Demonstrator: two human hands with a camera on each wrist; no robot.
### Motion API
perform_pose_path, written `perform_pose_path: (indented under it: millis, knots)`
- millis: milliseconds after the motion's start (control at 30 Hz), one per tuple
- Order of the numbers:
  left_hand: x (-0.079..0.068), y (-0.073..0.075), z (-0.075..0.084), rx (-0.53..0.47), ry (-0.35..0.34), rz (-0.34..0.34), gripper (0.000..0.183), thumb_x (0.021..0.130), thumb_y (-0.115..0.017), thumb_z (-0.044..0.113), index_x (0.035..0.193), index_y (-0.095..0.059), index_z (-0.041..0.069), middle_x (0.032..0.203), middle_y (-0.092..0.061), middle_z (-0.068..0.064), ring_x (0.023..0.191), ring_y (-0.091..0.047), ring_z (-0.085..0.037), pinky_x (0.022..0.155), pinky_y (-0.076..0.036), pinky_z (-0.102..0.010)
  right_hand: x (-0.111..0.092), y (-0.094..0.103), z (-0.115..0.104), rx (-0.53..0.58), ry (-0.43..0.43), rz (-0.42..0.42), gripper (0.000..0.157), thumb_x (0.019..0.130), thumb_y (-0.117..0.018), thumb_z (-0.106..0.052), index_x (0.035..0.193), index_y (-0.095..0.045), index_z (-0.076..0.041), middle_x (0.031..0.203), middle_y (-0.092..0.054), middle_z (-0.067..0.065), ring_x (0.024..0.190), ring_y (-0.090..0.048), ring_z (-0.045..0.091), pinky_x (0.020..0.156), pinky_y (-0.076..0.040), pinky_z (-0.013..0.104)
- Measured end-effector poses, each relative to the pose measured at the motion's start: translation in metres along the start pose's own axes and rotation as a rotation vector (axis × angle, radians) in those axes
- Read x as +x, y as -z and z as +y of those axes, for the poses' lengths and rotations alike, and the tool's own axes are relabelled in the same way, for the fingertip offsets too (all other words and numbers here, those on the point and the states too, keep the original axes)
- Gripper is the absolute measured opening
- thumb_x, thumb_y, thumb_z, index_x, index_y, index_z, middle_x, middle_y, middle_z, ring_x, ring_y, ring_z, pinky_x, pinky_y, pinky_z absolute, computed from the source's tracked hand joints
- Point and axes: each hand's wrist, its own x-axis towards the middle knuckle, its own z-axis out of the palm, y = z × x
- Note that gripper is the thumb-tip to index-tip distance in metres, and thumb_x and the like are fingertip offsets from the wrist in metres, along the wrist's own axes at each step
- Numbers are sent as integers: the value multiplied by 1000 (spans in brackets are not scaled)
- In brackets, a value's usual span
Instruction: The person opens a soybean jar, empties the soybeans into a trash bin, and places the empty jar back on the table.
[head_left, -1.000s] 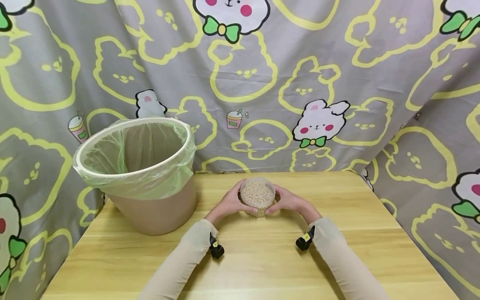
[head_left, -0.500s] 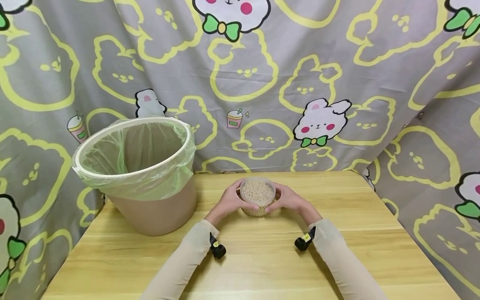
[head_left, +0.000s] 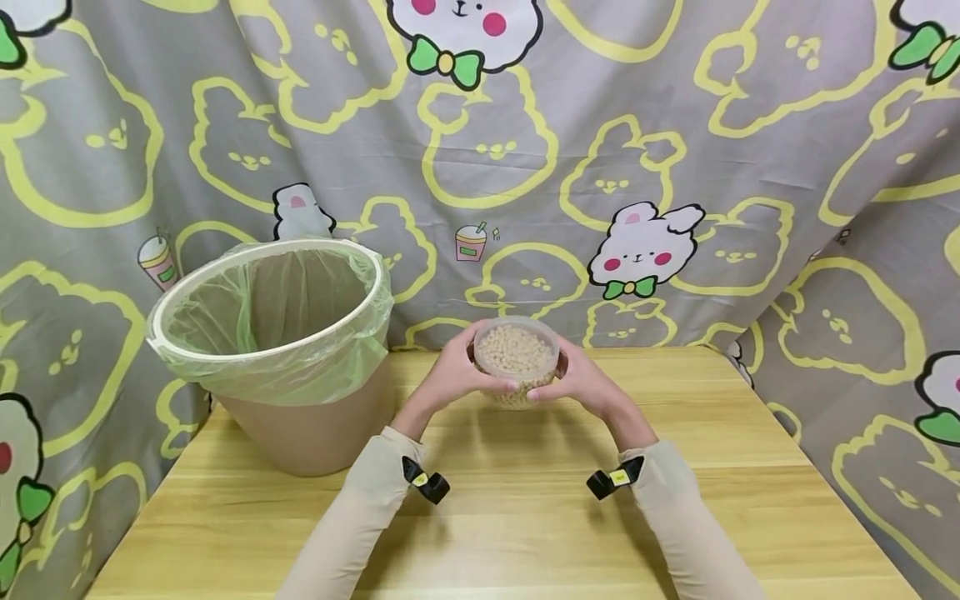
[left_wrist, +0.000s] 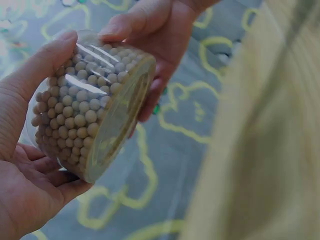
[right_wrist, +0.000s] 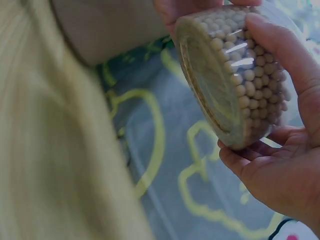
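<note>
Both hands hold a clear round plastic tub [head_left: 516, 358] raised above the tabletop, roughly upright, filled with small round beige balls that look like dried beans. My left hand [head_left: 452, 373] grips its left side, thumb across the front. On the opposite side my right hand [head_left: 590, 385] grips it the same way, the two thumbs apart. In the left wrist view the bare underside of the tub [left_wrist: 122, 117] shows, with left fingers curled beneath its edge. The right wrist view has the right thumb [right_wrist: 285, 45] pressed along the wall and fingertips at the lower edge.
A brown waste bin [head_left: 307, 429] lined with a thin green bag [head_left: 300, 379] stands at the left of the wooden table [head_left: 517, 533], its white rim [head_left: 225, 354] well above the tabletop. A grey cartoon-print curtain [head_left: 517, 217] hangs behind the table and along its sides.
Both hands have lifted the tub off the table, and it now sits higher in the head view with a shadow below. The bin has stayed put.
</note>
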Motion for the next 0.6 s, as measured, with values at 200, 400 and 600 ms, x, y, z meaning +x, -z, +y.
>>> perform_pose_path:
  millis: [200, 400, 600]
  knots:
    - [-3, 4, 31, -3, -46, -8, 95, 55, -91, 29, 137, -42, 22, 123, -53, 7, 109, -55, -13, 92, -47, -37, -6, -9, -50, -7, 55, 23, 102, 58, -84, 5, 144, -31, -12, 135, -44, 9, 121, -45, 26, 99, -42, 33]
    - [-1, 2, 45, -23, -75, -43, 102, 54, -92, 23, 139, -36, 21, 129, -49, 3, 114, -50, -18, 97, -42, -41, -9, -10, -70, -65, 119, 36, 109, 52, -87, 5, 143, -30, -11, 135, -44, 10, 118, -45, 25, 101, -38, 38]
    - [3, 9, 47, 25, -45, -79, 110, 55, -91, 24, 145, -27, 25, 142, -39, 5, 123, -44, -17, 101, -39, -41, -7, -13, -68, -63, 84, 51, 105, 55, -86, 3, 143, -30, -12, 133, -44, 10, 117, -45, 26, 97, -42, 37]
